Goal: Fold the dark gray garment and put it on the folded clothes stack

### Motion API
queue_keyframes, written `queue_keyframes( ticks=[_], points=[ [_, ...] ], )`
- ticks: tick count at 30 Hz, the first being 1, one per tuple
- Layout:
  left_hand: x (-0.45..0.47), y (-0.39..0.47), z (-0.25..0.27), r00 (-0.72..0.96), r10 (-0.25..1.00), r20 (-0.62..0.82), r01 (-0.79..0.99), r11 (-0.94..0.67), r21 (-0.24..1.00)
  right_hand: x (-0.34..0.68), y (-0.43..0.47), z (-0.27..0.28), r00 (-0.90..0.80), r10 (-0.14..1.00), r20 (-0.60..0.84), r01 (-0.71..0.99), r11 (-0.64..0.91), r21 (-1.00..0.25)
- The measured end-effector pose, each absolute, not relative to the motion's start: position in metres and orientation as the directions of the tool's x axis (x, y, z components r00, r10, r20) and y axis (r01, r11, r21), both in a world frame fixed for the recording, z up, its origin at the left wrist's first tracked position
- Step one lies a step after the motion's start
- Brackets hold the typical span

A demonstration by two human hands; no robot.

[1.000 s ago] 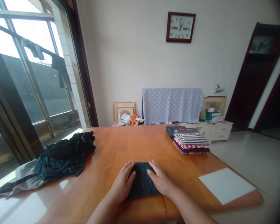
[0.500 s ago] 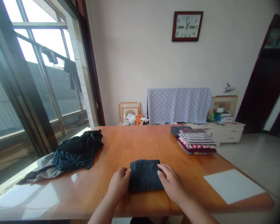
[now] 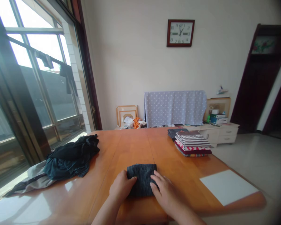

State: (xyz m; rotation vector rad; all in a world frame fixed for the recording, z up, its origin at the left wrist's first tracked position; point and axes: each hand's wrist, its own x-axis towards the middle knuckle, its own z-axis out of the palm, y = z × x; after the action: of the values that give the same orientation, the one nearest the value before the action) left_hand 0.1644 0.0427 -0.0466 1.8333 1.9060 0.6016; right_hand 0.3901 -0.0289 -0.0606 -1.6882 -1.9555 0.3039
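A dark blue-grey streaked garment, folded into a small rectangle, lies on the table near its front edge. My left hand is closed on its left side, the thumb over the top and the other fingers mostly hidden. On the right side my right hand grips the edge, its thumb and fingertips bent over the cloth. Farther off to the right rises a stack of folded clothes, a black-and-white striped piece near the top. A loose heap of dark clothes lies to the left.
The wooden table reaches toward the back wall. A white sheet lies at its right front corner. Beyond stand a low white cabinet and something under a dotted cloth. A large window borders the left.
Both hands have moved inward, so the left thumb and right fingers now reach farther over the folded garment. The view has turned slightly right and up.
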Motion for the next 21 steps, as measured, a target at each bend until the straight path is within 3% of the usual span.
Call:
queue_keyframes(
  ticks=[5,12,21],
  points=[
    [0.168,0.060,-0.049,-0.053,0.998,-0.031,0.777,0.060,0.626,0.390,-0.032,-0.060,-0.070,0.966,0.250,0.849,0.190,-0.493],
    [0.178,0.066,-0.038,0.038,0.982,-0.184,0.586,0.128,0.800,0.390,-0.031,-0.064,-0.060,0.963,0.263,0.837,0.192,-0.512],
    [0.183,0.068,-0.034,0.058,0.987,-0.153,0.613,0.085,0.786,0.389,-0.034,-0.061,-0.040,0.961,0.275,0.831,0.185,-0.525]
  ],
)
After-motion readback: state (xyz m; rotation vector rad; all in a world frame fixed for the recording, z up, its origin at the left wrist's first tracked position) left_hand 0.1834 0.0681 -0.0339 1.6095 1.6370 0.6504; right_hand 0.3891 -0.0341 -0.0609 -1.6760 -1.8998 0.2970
